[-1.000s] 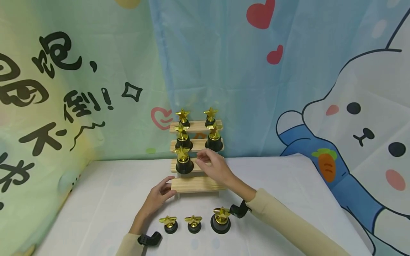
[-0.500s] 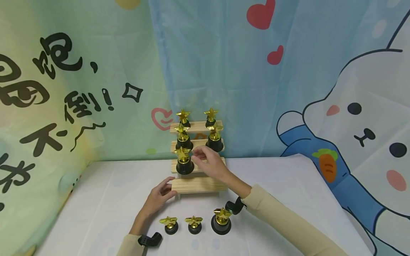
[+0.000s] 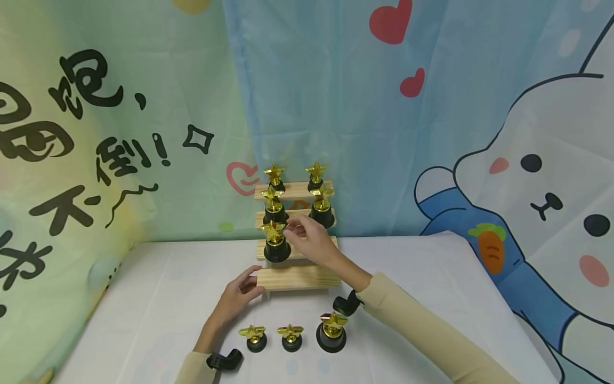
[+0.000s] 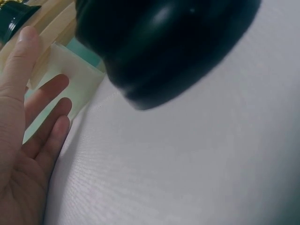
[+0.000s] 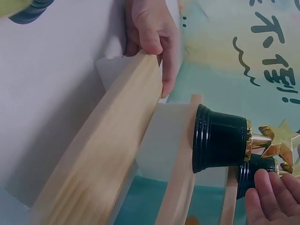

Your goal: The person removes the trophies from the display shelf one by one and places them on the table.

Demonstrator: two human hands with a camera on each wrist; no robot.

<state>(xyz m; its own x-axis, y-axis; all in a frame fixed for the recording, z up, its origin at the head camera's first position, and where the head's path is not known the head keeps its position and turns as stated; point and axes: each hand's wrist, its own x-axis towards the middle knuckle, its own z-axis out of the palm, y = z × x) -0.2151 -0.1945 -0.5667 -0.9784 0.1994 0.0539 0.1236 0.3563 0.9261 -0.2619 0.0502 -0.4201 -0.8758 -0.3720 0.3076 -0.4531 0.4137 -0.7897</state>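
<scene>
A tiered wooden stand (image 3: 297,278) is on the table with gold-star trophies on black bases. My left hand (image 3: 238,293) grips the left end of its lowest board; the right wrist view shows the thumb in front and a finger behind. My right hand (image 3: 314,242) hovers over the third tier, its relaxed fingers close beside the lone trophy (image 3: 276,250) there. Those fingers (image 5: 269,194) hold nothing; whether they touch the trophy I cannot tell. Two trophies (image 3: 322,212) share the second tier, and two smaller ones (image 3: 316,178) top the stand.
On the white tablecloth (image 3: 144,320), before the stand, are two small trophies (image 3: 290,341) and a larger trophy (image 3: 331,338) under my right forearm. A large dark trophy base (image 4: 164,51) looms in the left wrist view. A printed cloth backdrop (image 3: 345,117) hangs behind.
My right hand has shifted left along the third tier, towards the lone trophy. My left hand stays on the end of the lowest board. The trophies stand where they stood.
</scene>
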